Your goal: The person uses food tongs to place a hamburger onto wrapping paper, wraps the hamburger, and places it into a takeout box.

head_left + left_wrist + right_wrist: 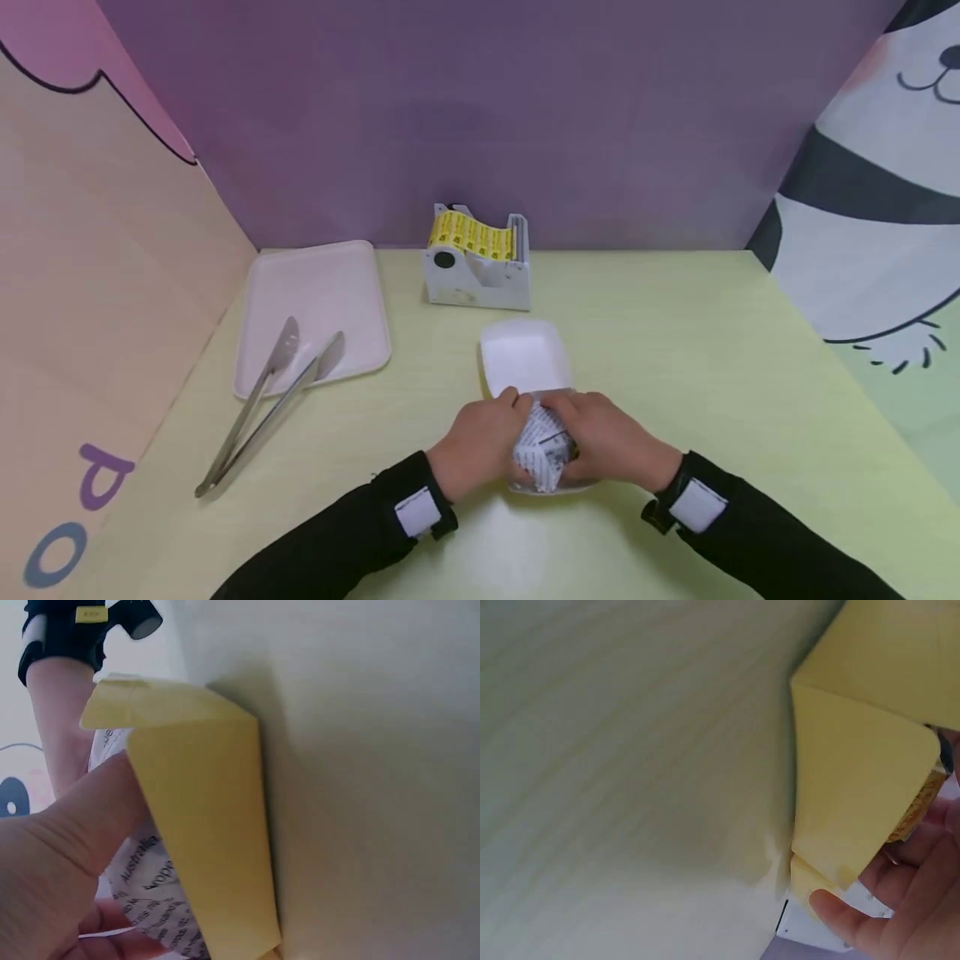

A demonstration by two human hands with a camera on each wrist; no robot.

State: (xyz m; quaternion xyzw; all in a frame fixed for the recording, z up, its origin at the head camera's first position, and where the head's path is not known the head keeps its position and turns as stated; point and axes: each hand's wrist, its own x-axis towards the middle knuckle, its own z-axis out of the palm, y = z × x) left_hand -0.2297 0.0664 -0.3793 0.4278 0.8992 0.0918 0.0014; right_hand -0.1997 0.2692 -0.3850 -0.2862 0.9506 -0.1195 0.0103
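Note:
Both hands are at an open takeaway box (525, 357), white inside and yellow outside. My left hand (483, 439) grips one side of a bundle wrapped in printed paper (542, 450), with its thumb inside the yellow wall (206, 832). On the other side, my right hand (611, 442) holds the same bundle. The bundle sits down in the box base, and the lid lies folded back on the far side. In the right wrist view, a brown, crumbly food edge (919, 806) shows past the wall, next to the right fingers (847, 915).
A label dispenser (480, 279) with a yellow roll stands behind the box. At the back left is a white tray (315, 271), with metal tongs (243, 425) lying partly on it and partly on the table (712, 358). Walls border the table's back and left.

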